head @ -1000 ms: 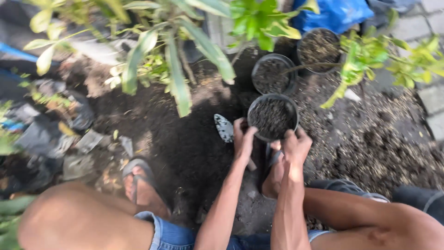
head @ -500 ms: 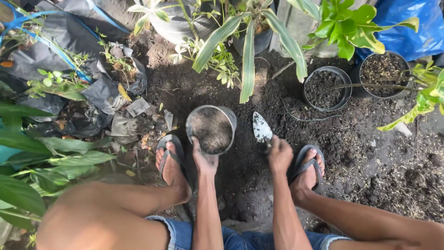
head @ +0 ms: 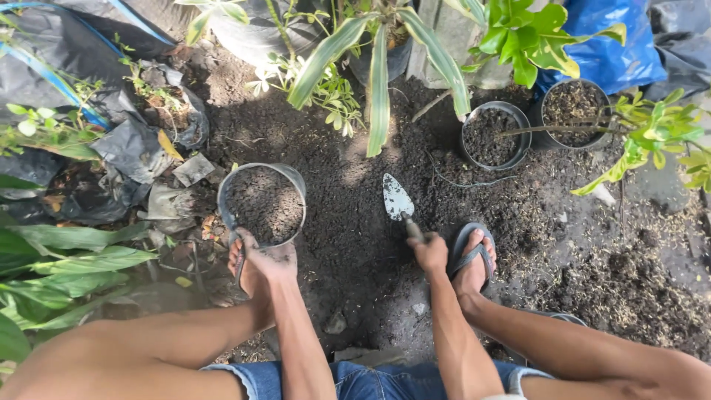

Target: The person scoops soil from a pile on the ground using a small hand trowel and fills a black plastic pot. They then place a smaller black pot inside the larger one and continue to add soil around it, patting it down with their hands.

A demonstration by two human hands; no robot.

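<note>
Dark garden soil (head: 348, 215) among plants, left hand (head: 268, 261) grasping soil-filled pot (head: 261, 203), right hand (head: 429, 250) grasping trowel (head: 398, 201).

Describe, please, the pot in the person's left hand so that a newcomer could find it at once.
Start from the patch of dark soil between the person's feet, then look toward the torn black plastic sheeting beside it. There the left hand holds a soil-filled black pot by its near rim. Unlike the two far pots, it holds no plant.
</note>
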